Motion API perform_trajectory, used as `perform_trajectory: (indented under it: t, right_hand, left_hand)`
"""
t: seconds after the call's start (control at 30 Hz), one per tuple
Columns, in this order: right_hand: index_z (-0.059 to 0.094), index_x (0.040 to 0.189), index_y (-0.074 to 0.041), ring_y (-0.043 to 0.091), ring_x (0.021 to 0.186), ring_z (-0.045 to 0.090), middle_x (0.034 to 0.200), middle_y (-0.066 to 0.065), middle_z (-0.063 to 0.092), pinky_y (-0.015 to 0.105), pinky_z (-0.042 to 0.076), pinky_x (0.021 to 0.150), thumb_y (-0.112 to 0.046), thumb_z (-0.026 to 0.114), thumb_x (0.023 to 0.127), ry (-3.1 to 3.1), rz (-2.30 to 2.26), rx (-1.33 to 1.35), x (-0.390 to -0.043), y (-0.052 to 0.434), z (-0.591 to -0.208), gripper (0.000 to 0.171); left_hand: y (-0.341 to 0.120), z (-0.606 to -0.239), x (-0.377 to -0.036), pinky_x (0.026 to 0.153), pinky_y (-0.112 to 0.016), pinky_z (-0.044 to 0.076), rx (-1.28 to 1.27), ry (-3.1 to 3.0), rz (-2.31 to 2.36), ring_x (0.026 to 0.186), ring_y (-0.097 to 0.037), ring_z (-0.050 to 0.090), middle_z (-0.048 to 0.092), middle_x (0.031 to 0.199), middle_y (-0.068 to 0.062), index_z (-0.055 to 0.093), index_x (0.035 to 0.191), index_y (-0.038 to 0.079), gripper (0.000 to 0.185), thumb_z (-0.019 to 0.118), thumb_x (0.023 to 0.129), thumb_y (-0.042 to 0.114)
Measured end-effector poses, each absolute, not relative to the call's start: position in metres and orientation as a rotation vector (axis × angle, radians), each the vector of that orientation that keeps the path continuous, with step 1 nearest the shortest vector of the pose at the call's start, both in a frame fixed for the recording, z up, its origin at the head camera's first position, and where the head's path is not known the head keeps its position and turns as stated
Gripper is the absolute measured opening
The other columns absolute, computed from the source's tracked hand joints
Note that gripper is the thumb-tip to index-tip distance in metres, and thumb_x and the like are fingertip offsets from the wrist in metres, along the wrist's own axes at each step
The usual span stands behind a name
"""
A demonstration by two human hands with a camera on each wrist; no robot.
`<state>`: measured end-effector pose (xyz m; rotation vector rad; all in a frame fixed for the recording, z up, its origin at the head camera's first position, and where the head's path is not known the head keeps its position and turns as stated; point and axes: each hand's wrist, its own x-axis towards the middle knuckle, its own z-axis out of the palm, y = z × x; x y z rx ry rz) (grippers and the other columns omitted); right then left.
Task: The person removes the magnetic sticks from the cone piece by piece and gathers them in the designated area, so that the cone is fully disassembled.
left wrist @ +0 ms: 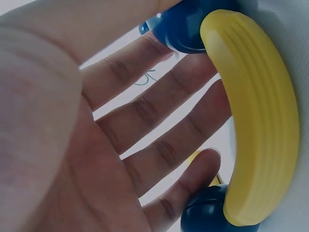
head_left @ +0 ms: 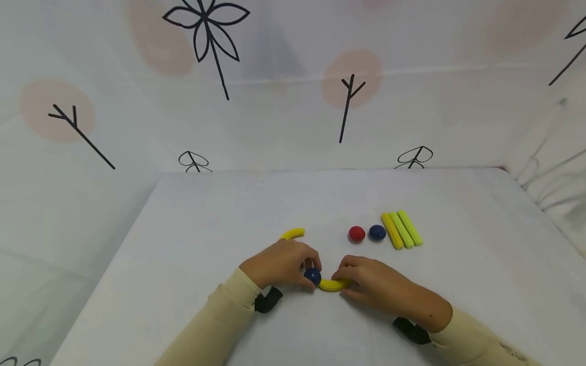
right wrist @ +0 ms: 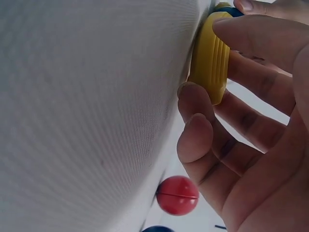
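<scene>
Item: curved yellow piece (head_left: 331, 285), ridged, lying on the white table (head_left: 206, 244) near its front edge, between the two hands. Right hand (head_left: 373, 284): thumb and fingers curled round the piece's right end, pinching it. Left hand (head_left: 284, 264): fingers curled on a blue ball (head_left: 313, 276) that touches the piece's left end; the left wrist view shows a second blue ball (left wrist: 205, 212) at the piece's other end. Also on the table: second curved yellow piece (head_left: 293, 233) just beyond the left hand; red ball (head_left: 356, 234) and loose blue ball (head_left: 377, 232) side by side, further back to the right; three yellow-green sticks (head_left: 402, 230) lying together just beside these. Patterned white backdrop (head_left: 293, 101) behind.
</scene>
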<state>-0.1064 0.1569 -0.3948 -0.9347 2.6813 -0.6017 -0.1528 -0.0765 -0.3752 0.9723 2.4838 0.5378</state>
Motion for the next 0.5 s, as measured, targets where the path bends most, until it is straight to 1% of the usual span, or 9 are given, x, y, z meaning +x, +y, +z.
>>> perform_trajectory:
  t: [0.27, 0.5]
  right_hand:
    - [0.075, 0.106, -0.02, -0.002, 0.083, 0.054, 0.098, -0.012, 0.062, 0.022, 0.055, 0.079, -0.02, 0.08, 0.085, 2.684, -0.58, -0.929, -0.1079, 0.156, -0.3952, 0.022]
    - [0.074, 0.104, -0.02, -0.001, 0.083, 0.054, 0.097, -0.013, 0.061, 0.023, 0.055, 0.08, -0.018, 0.08, 0.086, 2.649, -0.575, -0.894, -0.11, 0.1586, -0.394, 0.02]
  left_hand:
    - [-0.0766, -0.3749, -0.1537, 0.075, -0.018, 0.048, 0.956, 2.479, 0.548, 0.084, -0.005, 0.059, 0.065, 0.088, 0.017, 0.073, 0.098, 0.026, 0.026, 0.087, 0.078, 0.032]
    - [-0.0759, -0.3748, -0.1535, 0.075, -0.019, 0.047, 0.968, 2.488, 0.523, 0.081, -0.004, 0.058, 0.066, 0.088, 0.015, 0.074, 0.1, 0.024, 0.026, 0.087, 0.078, 0.031]
